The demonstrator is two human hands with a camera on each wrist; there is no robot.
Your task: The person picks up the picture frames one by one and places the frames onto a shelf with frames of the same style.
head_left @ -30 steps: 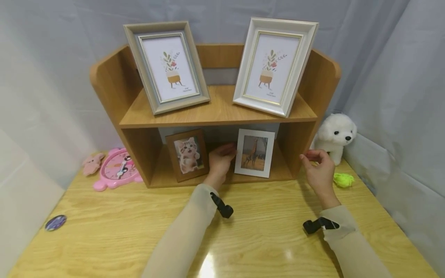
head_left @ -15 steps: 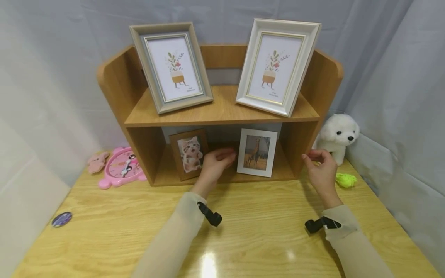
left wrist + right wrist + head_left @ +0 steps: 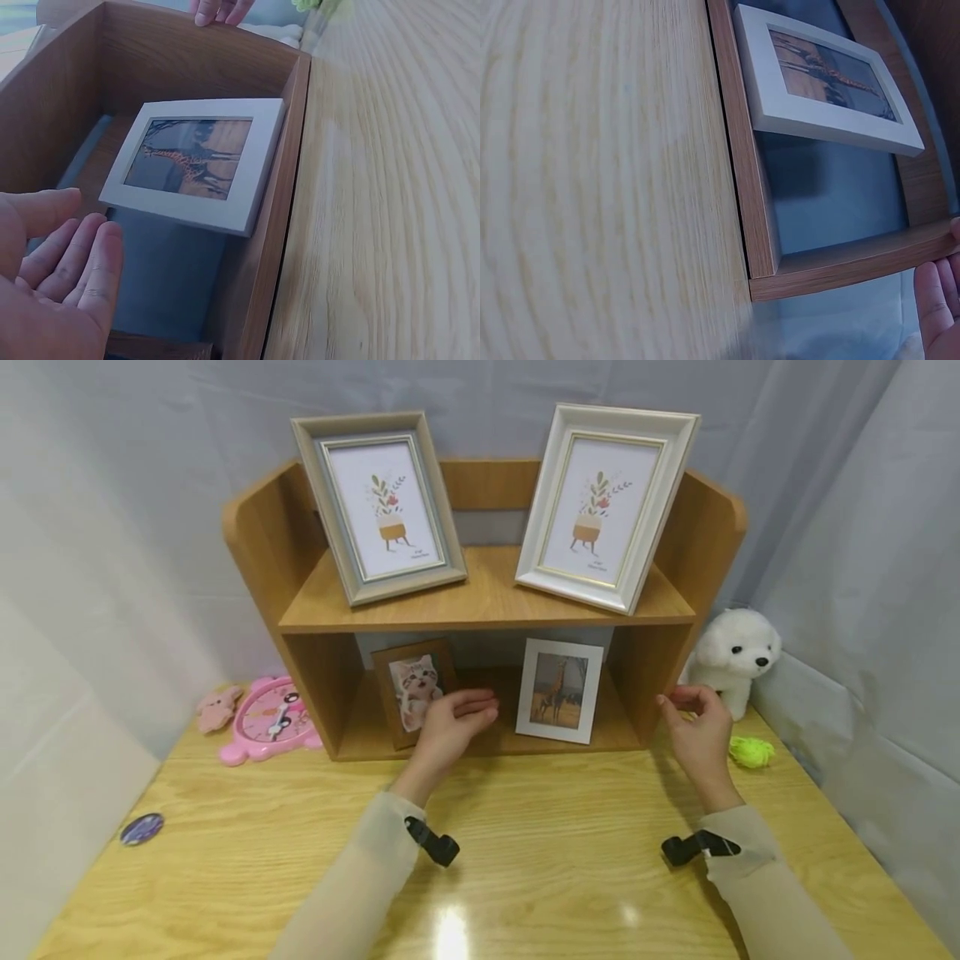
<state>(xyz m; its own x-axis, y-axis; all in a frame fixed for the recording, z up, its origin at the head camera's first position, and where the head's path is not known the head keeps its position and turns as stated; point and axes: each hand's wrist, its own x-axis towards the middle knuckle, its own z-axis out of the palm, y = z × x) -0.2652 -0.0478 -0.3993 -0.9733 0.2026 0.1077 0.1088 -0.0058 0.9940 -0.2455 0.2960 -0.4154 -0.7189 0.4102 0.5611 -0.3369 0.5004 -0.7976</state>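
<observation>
A wooden two-tier desktop shelf (image 3: 487, 597) stands on the table. In its lower compartment, a white picture frame with a giraffe photo (image 3: 558, 692) leans upright on the right; it also shows in the left wrist view. To the left, a brown picture frame with a kitten photo (image 3: 415, 689) is partly covered by my left hand (image 3: 453, 722). That hand hovers between the two frames, holding nothing, its fingers lightly bent and apart from the white frame. My right hand (image 3: 699, 727) holds the front edge of the shelf's right side panel (image 3: 663, 668), thumb and fingers at the edge.
Two larger frames with plant prints, one beige (image 3: 378, 510) and one white (image 3: 607, 510), lean on the upper tier. A pink clock (image 3: 273, 722) and small pink toy (image 3: 218, 710) lie left; a white plush dog (image 3: 733, 656) and neon-yellow item (image 3: 752, 752) sit right. A purple oval (image 3: 142, 829) lies front left.
My left hand has drawn away from the white frame, leftward and slightly toward me, and now covers part of the brown frame. The right hand stays at the side panel. The view shifted slightly.
</observation>
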